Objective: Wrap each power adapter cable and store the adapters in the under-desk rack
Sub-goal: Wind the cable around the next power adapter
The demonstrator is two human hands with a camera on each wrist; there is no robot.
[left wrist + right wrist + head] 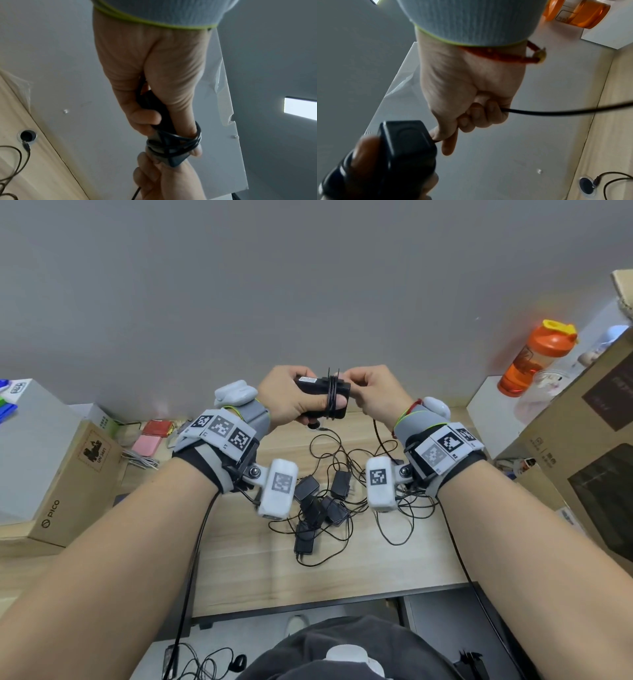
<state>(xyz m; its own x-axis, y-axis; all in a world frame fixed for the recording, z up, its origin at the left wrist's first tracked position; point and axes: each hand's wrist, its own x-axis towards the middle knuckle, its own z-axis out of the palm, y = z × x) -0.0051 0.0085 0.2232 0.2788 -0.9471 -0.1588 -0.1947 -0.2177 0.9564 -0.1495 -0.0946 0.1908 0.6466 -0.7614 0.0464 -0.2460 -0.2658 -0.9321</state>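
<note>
Going left to right, with the held adapter as my reference point. Well off to its left there's a cardboard box [65,474] sitting on the bench [342,570], not part of this.

Then the left hand [291,398]: its fingers are curled round the black adapter [322,398], with the thumb laid across the near face. A few turns of cable [331,398] already go round the body, and in the left wrist view they seem to pass over the thumb tip too. My guess is that's on purpose, to pin the loops so they don't slide while more gets added.

The adapter is up in the air above the bench, between both hands. Its long axis runs roughly left-right across the view, one end buried in the left palm, the other pointing at the right hand. The turns cross the short way.

Just right of it, the right hand [373,395] has its fingers closed on the loose cable, which trails down and away, probably to keep it taut for the next turn.

Below the adapter, a tangled pile of adapters [318,501] waits on the bench. Way off right is an orange bottle [534,357].
</note>
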